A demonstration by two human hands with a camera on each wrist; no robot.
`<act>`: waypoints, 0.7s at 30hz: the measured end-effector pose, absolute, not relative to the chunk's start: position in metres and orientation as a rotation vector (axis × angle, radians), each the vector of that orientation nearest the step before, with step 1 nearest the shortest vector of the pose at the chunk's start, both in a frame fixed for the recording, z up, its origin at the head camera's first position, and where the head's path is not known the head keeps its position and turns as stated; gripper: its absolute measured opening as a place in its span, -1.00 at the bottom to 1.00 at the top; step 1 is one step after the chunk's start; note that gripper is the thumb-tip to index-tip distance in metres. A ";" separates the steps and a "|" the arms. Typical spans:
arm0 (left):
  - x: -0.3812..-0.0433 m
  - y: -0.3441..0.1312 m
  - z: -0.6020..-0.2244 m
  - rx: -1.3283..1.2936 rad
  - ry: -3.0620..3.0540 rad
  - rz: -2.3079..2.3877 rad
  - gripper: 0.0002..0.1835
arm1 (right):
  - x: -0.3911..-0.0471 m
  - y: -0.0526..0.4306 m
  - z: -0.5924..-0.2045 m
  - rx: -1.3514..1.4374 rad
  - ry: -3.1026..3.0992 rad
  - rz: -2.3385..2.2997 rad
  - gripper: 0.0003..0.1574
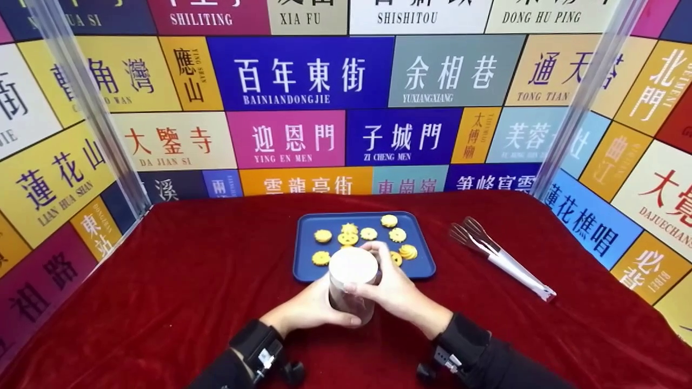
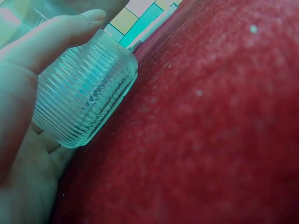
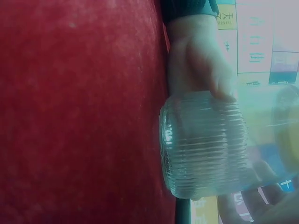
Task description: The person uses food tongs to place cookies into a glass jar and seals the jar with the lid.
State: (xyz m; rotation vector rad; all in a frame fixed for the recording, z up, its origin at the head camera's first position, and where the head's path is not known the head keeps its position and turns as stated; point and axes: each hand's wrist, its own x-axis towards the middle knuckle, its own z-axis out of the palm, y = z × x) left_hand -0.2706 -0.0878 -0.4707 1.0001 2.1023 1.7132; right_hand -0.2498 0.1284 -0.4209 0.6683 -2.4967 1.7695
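Observation:
A clear ribbed jar (image 2: 93,88) with a round pale lid (image 1: 354,263) stands upright between my hands, in front of a blue tray (image 1: 306,222). My left hand (image 1: 308,309) grips the jar's lower body from the left, its thumb across the front. With my right hand (image 1: 399,294) I hold the upper part at the lid, fingers behind it and thumb in front. In the right wrist view the jar (image 3: 205,144) lies sideways across the picture, its base close over the red cloth. Several yellow cookies (image 1: 323,235) are spread on the tray, some hidden behind the jar and right hand.
Tongs (image 1: 505,262) with a pale handle lie on the red cloth (image 1: 216,259) to the right of the tray. Colourful sign-patterned walls (image 1: 303,75) stand behind and at both sides, with clear upright posts (image 1: 578,92) at the corners.

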 end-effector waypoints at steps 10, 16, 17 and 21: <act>-0.270 -0.088 -0.470 0.992 2.105 1.711 0.08 | -0.251 0.129 -0.421 0.712 -2.486 1.779 -0.07; -0.269 -0.089 -0.470 0.977 2.152 1.691 0.04 | -0.257 0.135 -0.421 0.847 -2.469 1.855 -0.12; -0.269 -0.089 -0.470 0.971 2.168 1.683 0.04 | -0.258 0.136 -0.421 0.870 -2.466 1.869 -0.13; -0.269 -0.089 -0.470 0.948 2.219 1.657 0.05 | -0.262 0.139 -0.422 0.943 -2.453 1.899 -0.12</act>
